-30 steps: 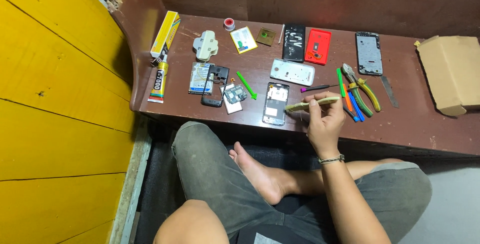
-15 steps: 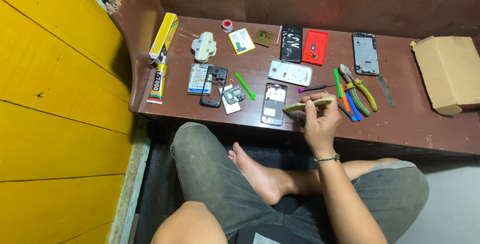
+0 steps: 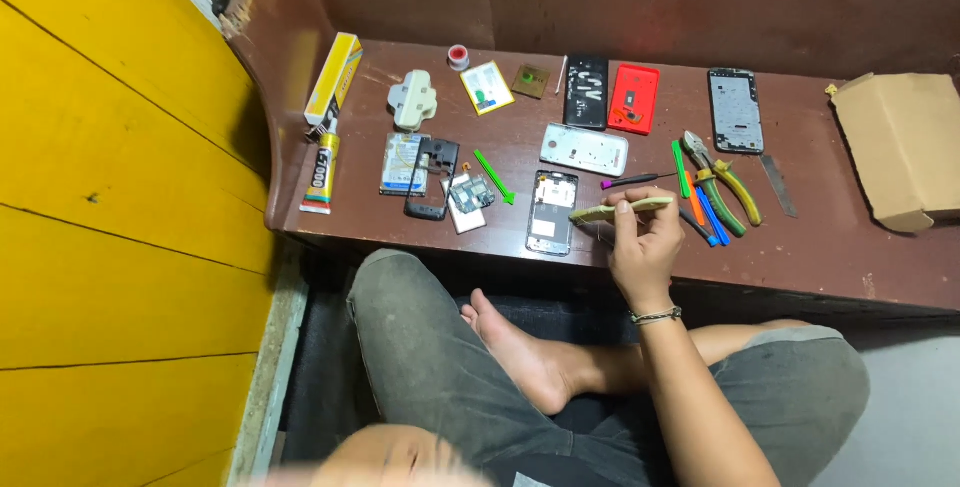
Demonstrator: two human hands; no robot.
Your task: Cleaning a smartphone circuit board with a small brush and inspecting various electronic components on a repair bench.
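Now our right hand (image 3: 643, 247) pinches a pale yellowish flat tool (image 3: 620, 211) between closed fingertips (image 3: 625, 209), its length running leftward, the tip just beside the opened phone frame (image 3: 552, 211) on the brown bench (image 3: 830, 247); pliers (image 3: 722, 183) lie right. Our left hand is out of sight.

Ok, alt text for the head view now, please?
A right hand holds a flat yellowish tool over a brown bench, beside an opened phone. Phone shells, pliers, a glue tube and a cardboard box lie around. The left hand is out of view.
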